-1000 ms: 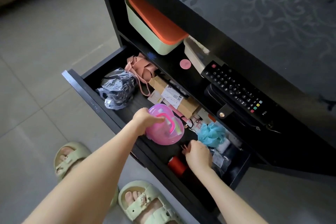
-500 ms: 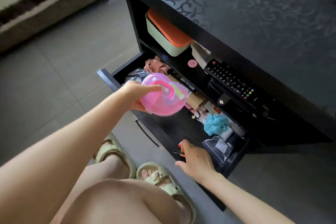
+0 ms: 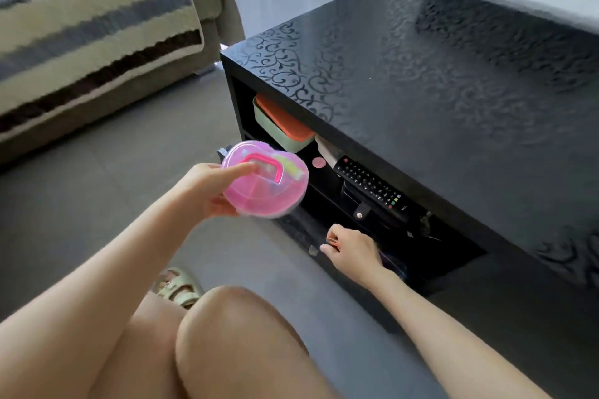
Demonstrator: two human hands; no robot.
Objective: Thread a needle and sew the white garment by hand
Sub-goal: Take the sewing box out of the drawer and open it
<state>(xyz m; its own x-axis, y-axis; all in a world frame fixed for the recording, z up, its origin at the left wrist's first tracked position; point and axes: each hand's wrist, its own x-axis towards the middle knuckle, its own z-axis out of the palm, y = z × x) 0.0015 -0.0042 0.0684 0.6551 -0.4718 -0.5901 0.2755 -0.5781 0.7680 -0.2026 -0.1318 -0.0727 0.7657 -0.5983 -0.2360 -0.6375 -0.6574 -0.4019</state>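
Observation:
My left hand (image 3: 207,191) grips a round translucent pink sewing box (image 3: 265,185) with a pink handle on its lid, holding it in the air in front of the black cabinet (image 3: 421,74). Lower down, my right hand (image 3: 353,253) is at the blurred front of the drawer (image 3: 298,230), its fingers curled and pinching a small orange-red item (image 3: 332,240) that I cannot identify. The drawer looks almost pushed in, so most of its contents are hidden. Neither a needle, thread nor the white garment can be seen.
On the cabinet's open shelf sit a green box with an orange lid (image 3: 282,126) and a black remote (image 3: 372,188). A striped sofa (image 3: 97,26) stands at the left across grey floor tiles. My knee (image 3: 233,334) and a pale green sandal (image 3: 176,285) are below.
My left hand lifted the pink box out of the drawer and up in front of the shelf. My right hand left the drawer's inside, and the drawer has slid mostly in. The view tilted up.

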